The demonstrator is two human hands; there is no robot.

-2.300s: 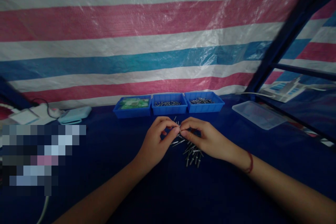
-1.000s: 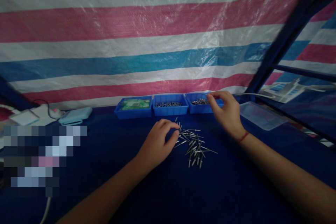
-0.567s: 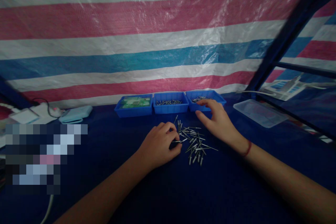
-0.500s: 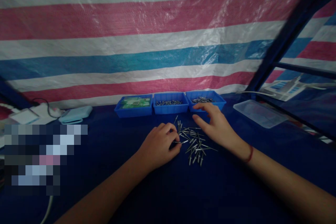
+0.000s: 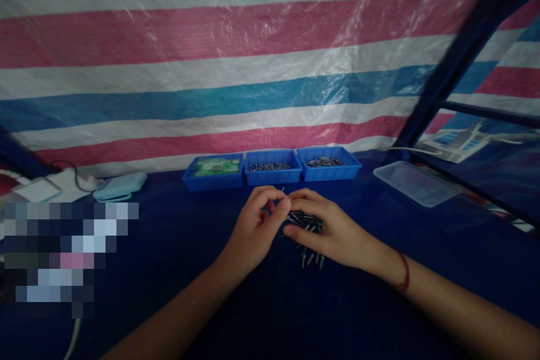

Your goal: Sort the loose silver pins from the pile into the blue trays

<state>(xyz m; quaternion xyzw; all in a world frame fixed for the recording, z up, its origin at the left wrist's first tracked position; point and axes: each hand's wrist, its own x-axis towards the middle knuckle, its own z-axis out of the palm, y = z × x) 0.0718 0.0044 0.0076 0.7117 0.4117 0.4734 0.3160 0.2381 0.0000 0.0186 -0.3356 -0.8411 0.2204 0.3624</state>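
A loose pile of metal blind rivets (image 5: 311, 223) lies on the dark blue table, partly covered by my hands. My left hand (image 5: 260, 225) is closed in a pinch at the pile's left edge, thumb against forefinger. A small bit of a rivet shows at its fingertips; the rest is hidden. Over the pile, my right hand (image 5: 333, 229) curves with thumb and fingers apart. Its forefinger almost meets the left fingertips, and its thumb hovers over the rivets. Nothing is visibly gripped by it.
Three blue bins stand behind the pile: the left bin (image 5: 213, 184) holds green-and-white pieces, the middle bin (image 5: 273, 178) and right bin (image 5: 329, 174) hold rivets. A clear plastic lid (image 5: 417, 183) lies right. A light blue case (image 5: 120, 185) and power strip (image 5: 76, 183) are left.
My right hand has come down and left from near the right bin to the pile. My left hand has turned and risen slightly, its thumb now against the forefinger.
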